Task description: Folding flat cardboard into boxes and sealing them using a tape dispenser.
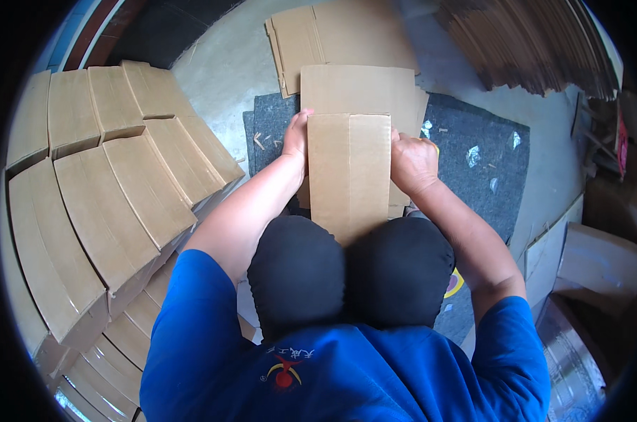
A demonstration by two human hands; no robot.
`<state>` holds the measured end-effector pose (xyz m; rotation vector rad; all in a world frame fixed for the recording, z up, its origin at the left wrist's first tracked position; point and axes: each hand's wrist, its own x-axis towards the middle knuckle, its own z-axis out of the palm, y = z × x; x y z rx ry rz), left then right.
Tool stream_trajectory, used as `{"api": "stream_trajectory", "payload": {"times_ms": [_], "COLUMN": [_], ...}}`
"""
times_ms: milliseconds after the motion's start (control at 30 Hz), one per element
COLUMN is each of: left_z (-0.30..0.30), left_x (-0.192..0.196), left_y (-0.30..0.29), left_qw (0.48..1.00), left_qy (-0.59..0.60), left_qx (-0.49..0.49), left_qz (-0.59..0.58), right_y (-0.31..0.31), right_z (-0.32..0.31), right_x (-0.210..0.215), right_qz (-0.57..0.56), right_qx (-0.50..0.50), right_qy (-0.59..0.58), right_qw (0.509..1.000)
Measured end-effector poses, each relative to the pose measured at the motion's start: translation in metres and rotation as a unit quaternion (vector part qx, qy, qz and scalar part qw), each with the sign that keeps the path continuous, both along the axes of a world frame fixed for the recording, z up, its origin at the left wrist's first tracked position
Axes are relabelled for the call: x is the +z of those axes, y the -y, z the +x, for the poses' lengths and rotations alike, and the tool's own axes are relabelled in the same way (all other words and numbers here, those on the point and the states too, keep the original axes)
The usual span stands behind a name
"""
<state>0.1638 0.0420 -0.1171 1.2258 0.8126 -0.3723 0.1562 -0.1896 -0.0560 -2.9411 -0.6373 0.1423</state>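
A narrow brown cardboard box (349, 169) stands between my knees, with a lengthwise seam on its upper face. A wide cardboard panel (357, 88) shows just beyond its far edge; I cannot tell if the two are joined. My left hand (296, 138) lies along the box's left side, gripping it near the far corner, its fingertips partly hidden. Opposite, my right hand (413, 162) is closed at the right edge with curled fingers. A small yellow bit peeks out beside that hand, too little to identify.
Stacked cardboard boxes (107, 204) rise on my left. Flat cardboard sheets (368, 32) lie on the floor ahead, and a thick pile of flattened cardboard (530, 42) stands at the far right. Scraps litter the dark mat (480, 183). More cardboard (600, 264) leans at right.
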Motion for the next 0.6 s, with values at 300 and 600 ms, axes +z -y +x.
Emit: {"api": "stream_trajectory", "payload": {"times_ms": [300, 600], "left_z": [0.01, -0.06], "left_x": [0.061, 0.276], "left_y": [-0.036, 0.051], "left_qw": [0.893, 0.945], "left_qy": [0.183, 0.19], "left_qx": [-0.058, -0.181], "left_qz": [0.408, -0.195], "right_y": [0.072, 0.091], "right_z": [0.01, -0.062], "right_x": [0.067, 0.213], "right_qz": [0.194, 0.651], "right_qx": [-0.262, -0.097], "right_qy": [0.008, -0.018], "right_qw": [0.945, 0.753]}}
